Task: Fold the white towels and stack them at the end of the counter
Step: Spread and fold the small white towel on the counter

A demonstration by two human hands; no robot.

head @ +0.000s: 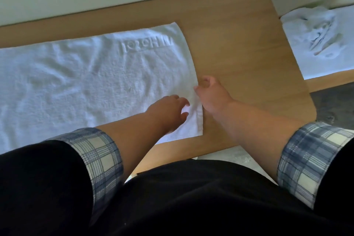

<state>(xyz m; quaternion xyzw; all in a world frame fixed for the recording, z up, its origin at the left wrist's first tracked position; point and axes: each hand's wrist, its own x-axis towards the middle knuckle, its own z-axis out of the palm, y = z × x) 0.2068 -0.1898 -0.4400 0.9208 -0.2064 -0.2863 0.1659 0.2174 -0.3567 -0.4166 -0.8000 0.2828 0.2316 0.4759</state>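
Nearest to me are the plaid cuffs, with both forearms stretched out. My left hand rests on the white towel close to its near right corner, fingers loosely spread, touching rather than grabbing. My right hand is just beside it at the towel's right edge, fingers curled and one tip on the hem. Can't tell if that's an actual pinch. The towel lies flat on the wooden counter, with embossed lettering toward the far side. There's a crumpled towel well off to the far right.

Soft daylight, slight blur, edges perhaps wide-angle bent.
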